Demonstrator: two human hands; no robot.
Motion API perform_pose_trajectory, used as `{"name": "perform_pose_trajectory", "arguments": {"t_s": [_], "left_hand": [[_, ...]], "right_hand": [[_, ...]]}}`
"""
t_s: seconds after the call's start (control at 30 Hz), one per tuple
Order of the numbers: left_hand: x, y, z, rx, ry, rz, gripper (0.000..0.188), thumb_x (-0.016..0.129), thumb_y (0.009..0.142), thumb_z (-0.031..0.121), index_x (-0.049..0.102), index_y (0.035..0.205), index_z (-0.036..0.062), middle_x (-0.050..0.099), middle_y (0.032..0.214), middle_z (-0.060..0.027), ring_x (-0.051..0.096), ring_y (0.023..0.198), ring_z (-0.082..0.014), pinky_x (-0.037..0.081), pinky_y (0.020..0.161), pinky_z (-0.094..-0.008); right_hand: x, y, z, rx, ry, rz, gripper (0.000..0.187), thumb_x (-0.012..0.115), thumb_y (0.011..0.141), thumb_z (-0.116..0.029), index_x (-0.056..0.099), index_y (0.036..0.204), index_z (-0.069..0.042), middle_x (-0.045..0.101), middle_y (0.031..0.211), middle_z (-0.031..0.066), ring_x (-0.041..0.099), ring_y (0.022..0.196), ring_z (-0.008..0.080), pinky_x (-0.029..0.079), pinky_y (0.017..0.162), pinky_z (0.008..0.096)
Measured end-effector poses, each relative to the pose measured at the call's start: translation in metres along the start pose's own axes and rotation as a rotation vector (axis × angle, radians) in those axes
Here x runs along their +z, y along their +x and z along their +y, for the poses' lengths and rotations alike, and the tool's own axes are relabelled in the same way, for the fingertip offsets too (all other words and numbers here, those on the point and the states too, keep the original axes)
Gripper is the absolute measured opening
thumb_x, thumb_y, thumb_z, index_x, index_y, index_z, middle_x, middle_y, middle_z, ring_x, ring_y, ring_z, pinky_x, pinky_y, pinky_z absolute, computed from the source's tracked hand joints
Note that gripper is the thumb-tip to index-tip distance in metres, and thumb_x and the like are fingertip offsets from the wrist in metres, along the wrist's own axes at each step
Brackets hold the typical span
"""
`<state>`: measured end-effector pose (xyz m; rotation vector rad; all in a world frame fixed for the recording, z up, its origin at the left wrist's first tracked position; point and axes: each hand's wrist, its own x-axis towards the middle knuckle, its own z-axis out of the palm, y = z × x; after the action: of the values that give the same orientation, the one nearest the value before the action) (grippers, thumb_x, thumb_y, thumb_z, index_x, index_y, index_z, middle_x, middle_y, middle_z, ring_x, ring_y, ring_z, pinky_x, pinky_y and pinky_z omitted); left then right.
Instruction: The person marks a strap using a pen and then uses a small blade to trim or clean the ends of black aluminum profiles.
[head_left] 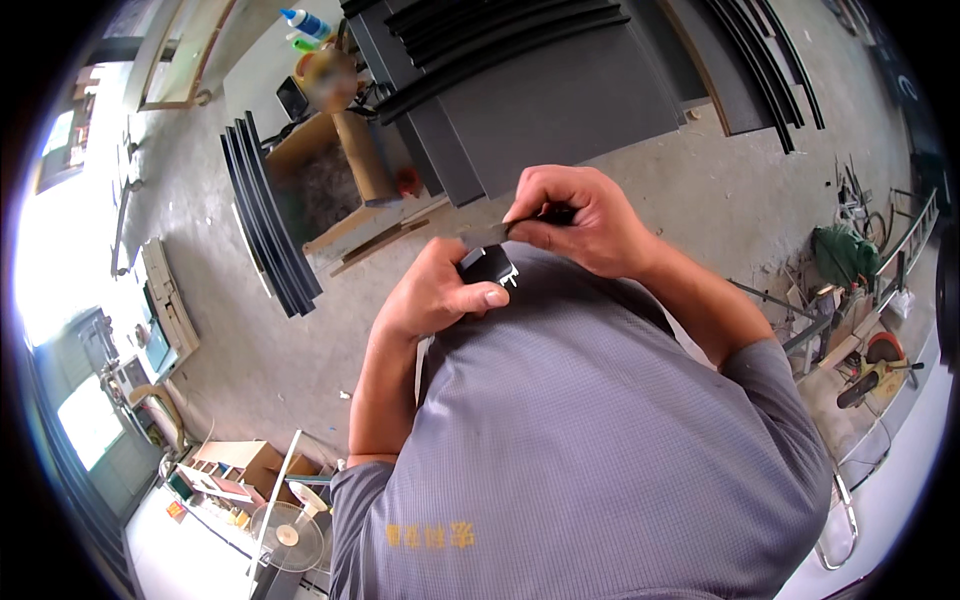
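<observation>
My left hand (pixel 430 292) is closed around a short black profile piece (pixel 484 265), whose cut end shows bright, whitish edges. Thumb and fingers hold it from both sides, in front of my chest. My right hand (pixel 582 222) is closed in a pinch on a thin, flat grey blade-like piece (pixel 486 236) with a dark part inside the fist. That flat piece reaches across to the left hand's fingers and lies against or just above the profile. Its exact kind is hard to make out, since the fingers cover much of it.
Large dark grey panels (pixel 560 100) with long black strips (pixel 510 50) lie ahead. More black strips (pixel 268 215) lean beside an open cardboard box (pixel 310 180) at left. A glue bottle (pixel 306 24) stands beyond. A fan (pixel 287 535) is at lower left, a cutting machine (pixel 872 372) at right.
</observation>
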<state>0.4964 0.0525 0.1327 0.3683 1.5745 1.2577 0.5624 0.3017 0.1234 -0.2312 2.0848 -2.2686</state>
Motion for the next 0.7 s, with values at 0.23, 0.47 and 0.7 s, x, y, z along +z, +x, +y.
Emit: {"name": "perform_pose_trajectory", "arguments": {"t_s": [0.23,0.47,0.7], "left_hand": [[0.009,-0.001,0.003,0.118,0.008,0.083,0.068,0.095,0.078,0.055,0.071,0.100,-0.0043,0.065,0.077,-0.0003,0.061,0.071,-0.0085,0.051,0.063,-0.0272],[0.000,0.000,-0.008,0.002,0.069,0.033,0.064,0.094,0.078,0.051,0.072,0.099,-0.0044,0.063,0.072,0.0012,0.059,0.070,-0.0084,0.047,0.061,-0.0262],[0.006,0.002,-0.005,0.102,0.048,0.034,0.064,0.093,0.079,0.052,0.073,0.100,-0.0046,0.062,0.073,0.0018,0.059,0.070,-0.0081,0.048,0.061,-0.0274]], "right_hand": [[0.002,0.000,-0.016,-0.053,-0.057,-0.021,0.013,0.080,0.090,0.005,0.072,0.098,-0.001,0.068,0.088,0.0049,0.065,0.078,0.0147,0.051,0.069,0.0294],[0.002,0.002,-0.003,-0.050,-0.136,0.020,0.012,0.081,0.091,0.002,0.073,0.098,-0.003,0.068,0.088,0.0036,0.063,0.076,0.0125,0.050,0.069,0.0284],[0.002,-0.002,0.000,-0.081,-0.062,-0.012,0.014,0.080,0.090,0.005,0.072,0.098,-0.002,0.067,0.090,0.0043,0.063,0.077,0.0124,0.050,0.068,0.0290]]}}
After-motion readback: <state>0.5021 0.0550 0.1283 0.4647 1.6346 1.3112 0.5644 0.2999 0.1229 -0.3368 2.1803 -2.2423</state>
